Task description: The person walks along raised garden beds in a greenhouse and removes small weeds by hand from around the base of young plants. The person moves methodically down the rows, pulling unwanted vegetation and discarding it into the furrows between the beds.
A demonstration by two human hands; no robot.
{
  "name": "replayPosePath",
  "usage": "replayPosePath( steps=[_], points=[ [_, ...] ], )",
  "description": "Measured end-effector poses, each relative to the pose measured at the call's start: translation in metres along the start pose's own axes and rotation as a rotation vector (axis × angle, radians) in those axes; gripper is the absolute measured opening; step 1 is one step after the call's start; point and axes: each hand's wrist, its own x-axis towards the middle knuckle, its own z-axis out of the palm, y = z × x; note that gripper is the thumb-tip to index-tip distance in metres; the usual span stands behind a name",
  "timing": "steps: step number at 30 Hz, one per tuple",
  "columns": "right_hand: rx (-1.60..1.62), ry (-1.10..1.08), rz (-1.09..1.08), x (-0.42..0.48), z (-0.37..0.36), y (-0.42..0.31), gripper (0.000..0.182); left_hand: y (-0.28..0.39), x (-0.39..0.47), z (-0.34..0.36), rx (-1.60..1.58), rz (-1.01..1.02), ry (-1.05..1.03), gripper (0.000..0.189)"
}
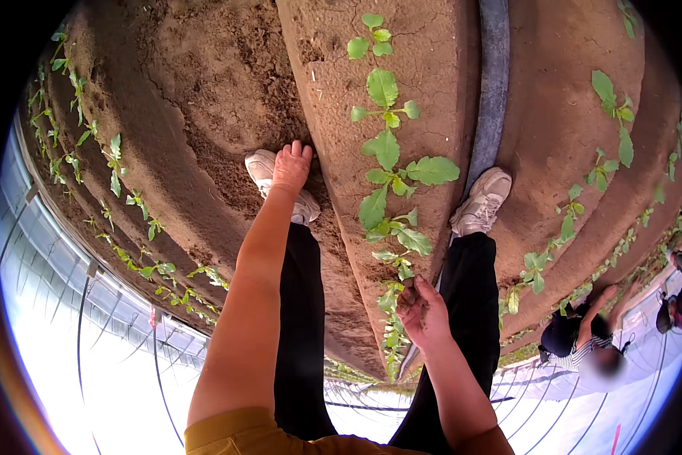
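My left hand (293, 164) reaches down beside my left shoe (261, 168), its back towards me and its fingertips at the edge of the raised soil bed. What lies under those fingers is hidden. My right hand (422, 310) is turned palm up with curled fingers and dark soil on it, in front of the row of plants. Whether it holds anything small cannot be told. Between my feet, leafy green seedlings (383, 149) run in a line along the brown soil bed (341, 114). My right shoe (482, 202) stands right of them.
A grey flat hose (492, 85) runs along the bed's right side to my right shoe. More seedling rows (568, 222) grow on both sides. A person (580, 335) in a striped top bends over a row at lower right, with another person partly visible beyond. Greenhouse hoops (82, 335) curve behind.
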Motion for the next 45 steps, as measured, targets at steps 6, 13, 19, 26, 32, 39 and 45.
replayPosePath(
  steps=[6,13,19,26,32,39,45],
  points=[
    [0.153,0.011,-0.066,-0.005,-0.007,-0.03,0.011,-0.04,0.003,-0.049,-0.409,-0.535,-0.085,0.04],
    [0.24,0.227,-0.546,-0.005,-0.049,-0.15,0.016,-0.027,-0.01,-0.14,-1.04,-0.561,0.282,0.024],
    [-0.058,0.758,-0.879,0.055,-0.116,-0.269,0.047,0.171,-0.003,-0.241,-1.648,-0.482,0.002,0.018],
    [-0.617,1.028,-0.815,0.038,-0.104,-0.306,0.068,0.332,0.077,-0.248,-1.136,-0.119,-0.23,0.023],
    [-0.722,0.825,-0.785,0.061,-0.131,-0.319,0.042,0.377,0.111,-0.212,-0.441,0.245,0.093,0.029],
    [-0.159,0.595,-0.899,0.081,-0.165,-0.329,0.032,0.451,0.09,-0.18,-0.582,0.437,0.006,0.029],
    [-0.037,0.386,-0.779,0.069,-0.177,-0.342,0.034,0.525,0.064,-0.186,-0.39,0.542,0.078,0.044]
  ],
)
